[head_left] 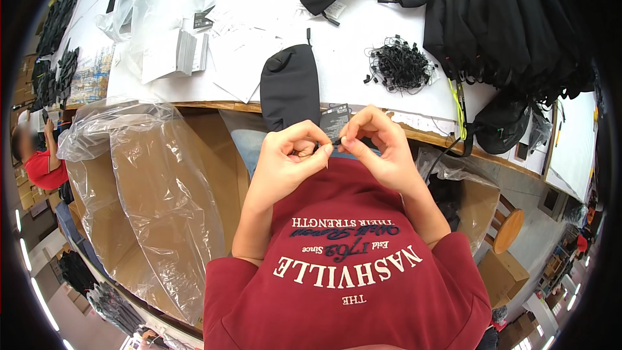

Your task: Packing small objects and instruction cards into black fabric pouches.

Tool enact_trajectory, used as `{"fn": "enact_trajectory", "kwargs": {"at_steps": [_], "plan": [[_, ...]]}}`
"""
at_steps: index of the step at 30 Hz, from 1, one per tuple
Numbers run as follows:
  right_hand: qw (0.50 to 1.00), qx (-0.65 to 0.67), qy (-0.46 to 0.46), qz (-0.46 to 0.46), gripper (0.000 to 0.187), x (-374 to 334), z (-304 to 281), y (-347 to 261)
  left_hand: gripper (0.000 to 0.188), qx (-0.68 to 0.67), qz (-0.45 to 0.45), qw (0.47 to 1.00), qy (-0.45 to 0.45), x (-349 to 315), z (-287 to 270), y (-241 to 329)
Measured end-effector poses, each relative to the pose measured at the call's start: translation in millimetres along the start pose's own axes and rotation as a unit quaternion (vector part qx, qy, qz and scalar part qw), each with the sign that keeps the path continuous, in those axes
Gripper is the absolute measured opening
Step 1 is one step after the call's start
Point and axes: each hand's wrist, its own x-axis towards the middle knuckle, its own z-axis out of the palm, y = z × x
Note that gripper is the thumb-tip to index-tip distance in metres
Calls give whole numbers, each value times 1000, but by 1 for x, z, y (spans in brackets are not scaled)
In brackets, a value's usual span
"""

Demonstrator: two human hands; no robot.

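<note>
From where I stood, the person had on a dark maroon shirt, its left sleeve and right sleeve wide and cut short near the elbows. Large white capitals curved across the chest, a smaller white word above them; below ran dark, looping script amid more small white lettering. Left hand and right hand were bare, and faded blue cloth, probably denim, showed past the shirt's hem.
</note>
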Motion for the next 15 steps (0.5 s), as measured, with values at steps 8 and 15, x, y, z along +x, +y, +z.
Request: {"fn": "enact_trajectory", "kwargs": {"at_steps": [8, 15], "plan": [[994, -99, -25, -45, 11, 1, -3, 5, 4, -17, -14, 1000, -3, 5, 2, -3], [993, -23, 101, -50, 12, 26, -28, 21, 2, 32, 54, 996, -59, -1, 1, 3]]}}
